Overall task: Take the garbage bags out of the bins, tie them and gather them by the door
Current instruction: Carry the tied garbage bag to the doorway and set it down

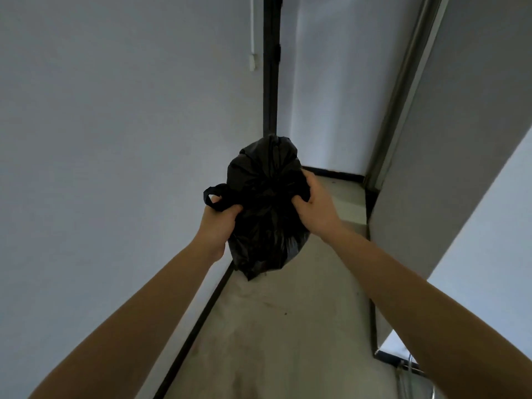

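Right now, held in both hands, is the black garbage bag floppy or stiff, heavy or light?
Probably floppy: the garbage bag creases and sags to a point below. Likely light for its size: the left hand and right hand hold it up by gathered plastic.

A narrow strip of floor (288, 326) runs ahead between the wall (115, 139) on the left and a grey panel (460, 139) on the right (both close in), ending at the door (325, 82); the bag (267, 203) fills mid-passage.

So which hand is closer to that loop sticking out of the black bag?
Left. The left hand grips the plastic right at the loop, on the garbage bag's left side. The right hand grips the opposite side, with the bag's bulk between.
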{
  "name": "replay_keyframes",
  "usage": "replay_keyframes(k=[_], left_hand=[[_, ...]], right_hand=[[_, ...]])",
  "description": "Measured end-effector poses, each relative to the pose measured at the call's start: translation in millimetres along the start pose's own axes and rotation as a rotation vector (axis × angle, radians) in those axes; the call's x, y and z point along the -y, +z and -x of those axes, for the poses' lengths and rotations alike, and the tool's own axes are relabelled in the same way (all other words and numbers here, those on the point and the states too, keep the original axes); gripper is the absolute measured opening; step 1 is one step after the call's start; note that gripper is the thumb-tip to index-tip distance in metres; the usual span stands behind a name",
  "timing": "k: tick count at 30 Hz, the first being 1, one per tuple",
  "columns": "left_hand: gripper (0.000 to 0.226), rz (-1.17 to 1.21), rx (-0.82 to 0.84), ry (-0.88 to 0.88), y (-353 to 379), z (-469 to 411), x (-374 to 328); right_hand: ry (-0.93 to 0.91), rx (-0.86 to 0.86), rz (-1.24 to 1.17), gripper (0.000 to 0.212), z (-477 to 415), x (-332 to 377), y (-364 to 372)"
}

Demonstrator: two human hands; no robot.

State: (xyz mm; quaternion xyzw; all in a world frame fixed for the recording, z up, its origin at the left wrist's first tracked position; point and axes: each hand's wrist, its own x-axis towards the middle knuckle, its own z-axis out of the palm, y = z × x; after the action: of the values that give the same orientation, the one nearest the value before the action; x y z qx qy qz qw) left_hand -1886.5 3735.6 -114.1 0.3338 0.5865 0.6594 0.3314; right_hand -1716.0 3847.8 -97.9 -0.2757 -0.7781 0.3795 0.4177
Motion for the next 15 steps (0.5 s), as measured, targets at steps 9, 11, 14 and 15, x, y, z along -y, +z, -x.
replay_keyframes(k=[9, 11, 14, 15], left_hand=[[0.019, -0.154, 0.035, -0.12, -4, -242, 46], [0.026, -0.182, 0.046, -0.131, 2, -287, 64], [0.027, -0.201, 0.035, -0.198, 8, -351, 102], [0.023, -0.208, 0.017, -0.235, 7, -371, 117]], right_hand=[[0.181, 0.0, 0.049, 0.048, -189, -135, 57], [0.225, 0.009, 0.05, 0.049, -218, -170, 63], [0.304, 0.028, 0.024, 0.051, -265, -232, 80], [0.328, 0.045, 0.007, 0.052, -280, -254, 88]])
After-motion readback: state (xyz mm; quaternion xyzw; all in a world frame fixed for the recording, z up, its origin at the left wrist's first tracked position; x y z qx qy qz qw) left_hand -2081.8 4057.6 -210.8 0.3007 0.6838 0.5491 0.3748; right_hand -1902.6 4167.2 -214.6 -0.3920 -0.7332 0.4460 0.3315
